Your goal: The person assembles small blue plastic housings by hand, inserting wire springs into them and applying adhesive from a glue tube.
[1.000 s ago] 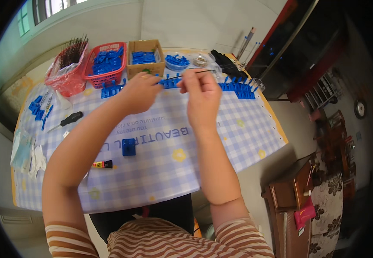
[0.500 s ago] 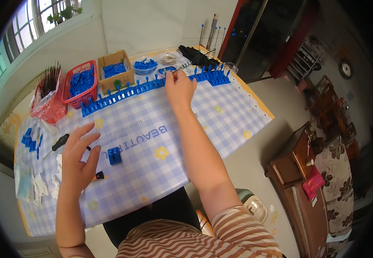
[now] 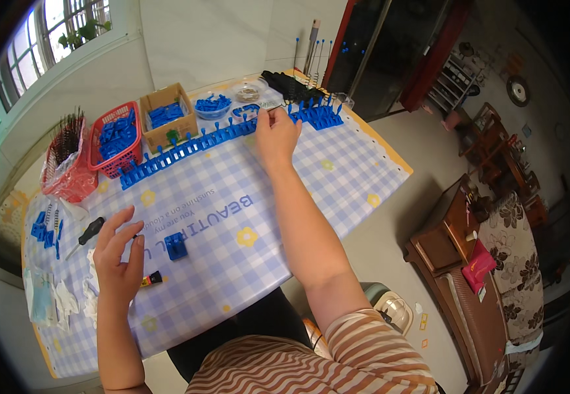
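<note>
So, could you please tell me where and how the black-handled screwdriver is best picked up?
Probably by its thick black handle, from above and the right: the screwdriver lies flat, its thin shaft points to the near left, and the left hand is just right of the handle.

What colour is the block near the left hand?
The block is blue, clearest in the head view.

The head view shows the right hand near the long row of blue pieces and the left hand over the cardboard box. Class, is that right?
Not quite: the left hand isn't over the cardboard box; the head view shows it just right of the screwdriver. The right hand is near the long row of blue pieces.
</note>
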Tool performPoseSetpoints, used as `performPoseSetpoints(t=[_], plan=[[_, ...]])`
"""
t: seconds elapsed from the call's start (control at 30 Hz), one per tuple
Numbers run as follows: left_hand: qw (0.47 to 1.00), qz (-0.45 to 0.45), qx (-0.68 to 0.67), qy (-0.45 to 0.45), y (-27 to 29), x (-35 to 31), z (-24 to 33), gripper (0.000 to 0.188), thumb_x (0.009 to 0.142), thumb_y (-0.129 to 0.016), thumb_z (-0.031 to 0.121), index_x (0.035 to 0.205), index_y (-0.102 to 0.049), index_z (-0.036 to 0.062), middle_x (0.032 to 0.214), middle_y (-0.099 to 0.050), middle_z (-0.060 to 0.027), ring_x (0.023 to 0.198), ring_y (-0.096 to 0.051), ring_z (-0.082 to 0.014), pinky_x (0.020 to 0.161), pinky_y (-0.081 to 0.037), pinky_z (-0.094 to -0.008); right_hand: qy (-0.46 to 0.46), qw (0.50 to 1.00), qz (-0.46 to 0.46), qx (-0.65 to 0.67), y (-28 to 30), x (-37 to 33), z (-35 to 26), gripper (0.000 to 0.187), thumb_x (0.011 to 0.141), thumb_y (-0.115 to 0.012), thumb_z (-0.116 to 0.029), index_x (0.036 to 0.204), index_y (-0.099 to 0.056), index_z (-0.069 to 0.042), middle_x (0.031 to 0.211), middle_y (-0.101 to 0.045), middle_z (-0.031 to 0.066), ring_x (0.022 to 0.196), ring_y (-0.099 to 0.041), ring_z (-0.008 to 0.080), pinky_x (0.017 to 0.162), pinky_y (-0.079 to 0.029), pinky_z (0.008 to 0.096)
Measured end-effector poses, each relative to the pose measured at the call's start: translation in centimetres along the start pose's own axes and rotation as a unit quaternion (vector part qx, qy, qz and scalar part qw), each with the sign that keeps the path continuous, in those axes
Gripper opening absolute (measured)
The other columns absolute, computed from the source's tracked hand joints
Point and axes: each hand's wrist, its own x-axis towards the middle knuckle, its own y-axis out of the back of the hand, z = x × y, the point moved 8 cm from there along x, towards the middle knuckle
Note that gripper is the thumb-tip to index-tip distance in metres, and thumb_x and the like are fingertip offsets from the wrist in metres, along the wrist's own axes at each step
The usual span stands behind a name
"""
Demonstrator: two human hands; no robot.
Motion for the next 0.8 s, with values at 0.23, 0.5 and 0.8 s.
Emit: performPoseSetpoints(t=[0.23,0.5,0.8], plan=[[1.000,0.017,-0.005,0.010,0.2,-0.2,-0.4,0.019,0.080,-0.060,-0.005,0.097,-0.066,0.0011,0.117,-0.061,-0.0170,0.108,-0.060,-0.0304,0.091,-0.046,-0.0367,-0.010,0.999,0.026,0.030,0.2,0.2,0.3,0.027,0.088,-0.058,-0.029,0.076,-0.061,-0.005,0.065,-0.063,0.0057,0.065,-0.058,0.0229,0.109,-0.018,0.0511],[1.000,0.029,-0.001,-0.003,0.4,-0.2,-0.5,0.018,0.080,-0.060,-0.006,0.096,-0.066,0.0006,0.115,-0.062,-0.0172,0.106,-0.061,-0.0302,0.090,-0.047,-0.0360,0.024,0.999,0.041,0.024,0.9,0.1,-1.3,0.026,0.088,-0.057,-0.028,0.076,-0.061,-0.006,0.067,-0.064,0.0056,0.068,-0.060,0.0237,0.109,-0.015,0.0531],[0.999,0.031,0.011,0.000,0.5,-0.2,-0.5,0.017,0.080,-0.061,-0.006,0.095,-0.066,0.0002,0.115,-0.062,-0.0175,0.105,-0.061,-0.0303,0.089,-0.048,-0.0364,0.003,0.998,0.055,-0.023,1.4,0.0,-1.0,0.025,0.088,-0.056,-0.028,0.077,-0.063,-0.007,0.072,-0.065,0.0049,0.081,-0.059,0.0243,0.109,-0.013,0.0542]])
